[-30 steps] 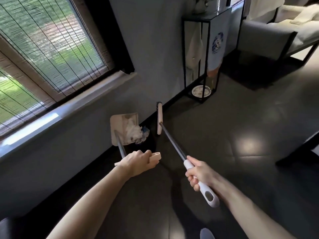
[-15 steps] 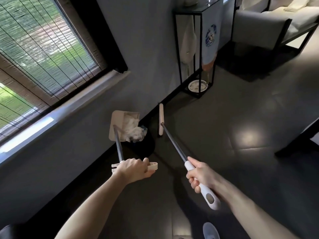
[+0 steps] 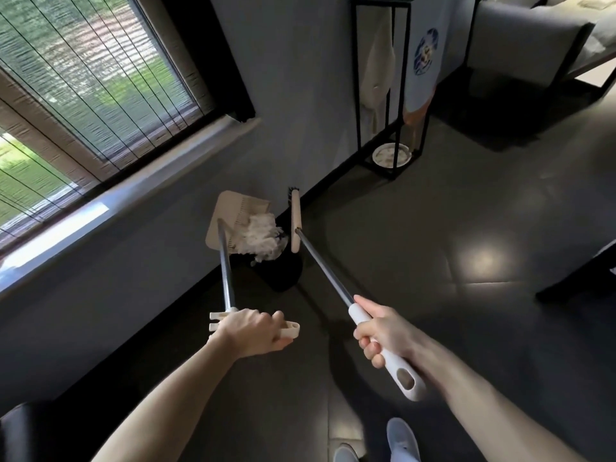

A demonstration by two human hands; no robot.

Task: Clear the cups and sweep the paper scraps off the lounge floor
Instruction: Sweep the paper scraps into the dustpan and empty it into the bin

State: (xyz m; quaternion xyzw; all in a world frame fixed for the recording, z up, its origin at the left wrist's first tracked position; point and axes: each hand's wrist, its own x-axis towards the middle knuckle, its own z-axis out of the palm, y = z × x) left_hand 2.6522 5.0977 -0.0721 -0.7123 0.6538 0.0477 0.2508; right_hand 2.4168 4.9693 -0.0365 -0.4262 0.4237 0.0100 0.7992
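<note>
Got the dustpan (image 3: 223, 215) on the left by the wall (image 3: 300, 78) under the window (image 3: 83, 88), with paper scraps (image 3: 260, 238) in it right above a bin (image 3: 283, 275), the broom (image 3: 325, 271) head-down just to its right, and further back a metal stand (image 3: 357, 78) with a dish (image 3: 390, 155) at its foot, sofa (image 3: 520, 41) behind.

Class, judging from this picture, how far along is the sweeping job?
Done: paper scraps lie gathered in the dustpan. In hand: left hand grips its handle, right hand the broom, by a black bin. Left: emptying the scraps; no cups are in view.

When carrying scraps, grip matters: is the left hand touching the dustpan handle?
Touching: the head view shows the left hand curled round the dustpan handle.
</note>
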